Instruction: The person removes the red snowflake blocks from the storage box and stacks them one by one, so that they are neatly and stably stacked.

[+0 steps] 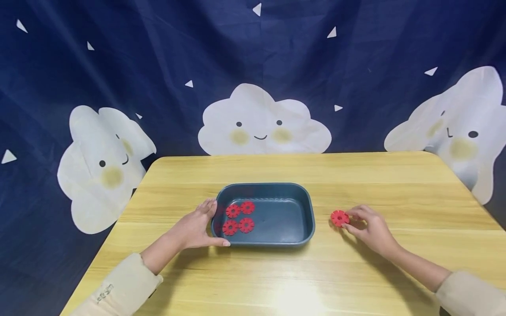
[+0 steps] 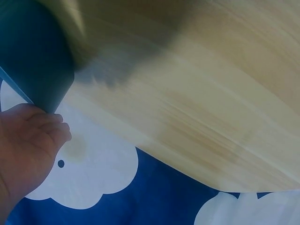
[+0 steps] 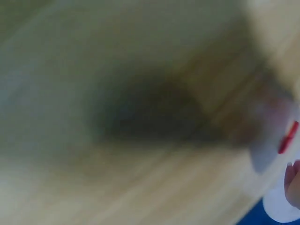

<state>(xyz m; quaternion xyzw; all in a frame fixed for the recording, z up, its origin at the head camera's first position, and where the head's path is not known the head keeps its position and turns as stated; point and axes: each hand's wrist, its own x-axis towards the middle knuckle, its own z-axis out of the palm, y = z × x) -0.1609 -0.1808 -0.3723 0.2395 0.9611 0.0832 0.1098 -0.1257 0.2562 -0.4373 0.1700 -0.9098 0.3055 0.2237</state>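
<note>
In the head view, a dark blue-green plastic tray stands on the table. My left hand holds its left end, fingers at the left wall and thumb along the front rim. The left wrist view shows this hand against the tray's outer wall. Several red notched snowflake discs lie flat at the left inside the tray. To the right of the tray, my right hand pinches another red snowflake disc between thumb and fingers, above the table. The right wrist view is mostly blurred; a red disc edge shows beside fingertips.
The wooden table has a pale grain and rounded far corners. Behind it hangs a dark blue cloth printed with smiling white clouds and small white triangles.
</note>
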